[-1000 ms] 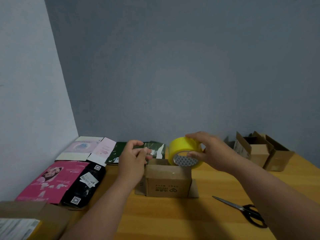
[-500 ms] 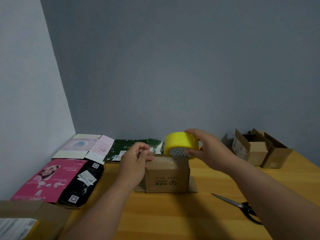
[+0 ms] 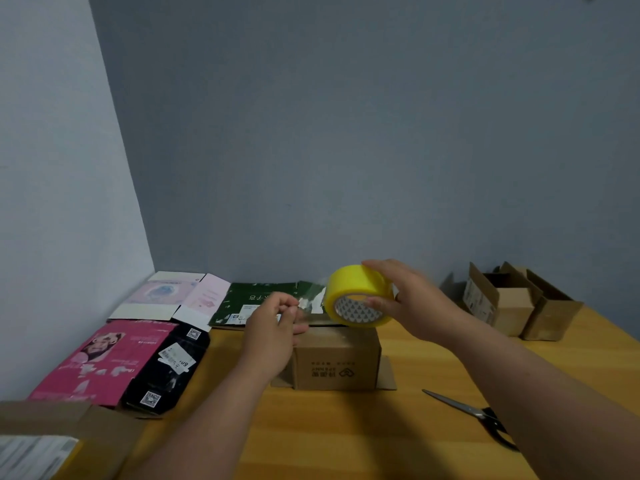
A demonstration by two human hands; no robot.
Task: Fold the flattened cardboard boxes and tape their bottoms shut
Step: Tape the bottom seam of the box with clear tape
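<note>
Yellow tape roll [image 3: 358, 295] gripped by right hand [image 3: 412, 303], just above folded cardboard box [image 3: 336, 358] on wooden table [image 3: 346, 438]. Left hand [image 3: 273, 327] pinches clear tape end [image 3: 311, 303], strip stretched between hands.

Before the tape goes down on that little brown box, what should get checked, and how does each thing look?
1. Tape end pinched by left hand: ok.
2. Yellow tape roll gripped by right hand: ok.
3. Clear strip pulled out over the box: ok.
4. Small brown box standing with flaps closed on top: ok.
5. Strip centred over the seam: cannot tell.
6. Scissors near the right arm: ok.
</note>
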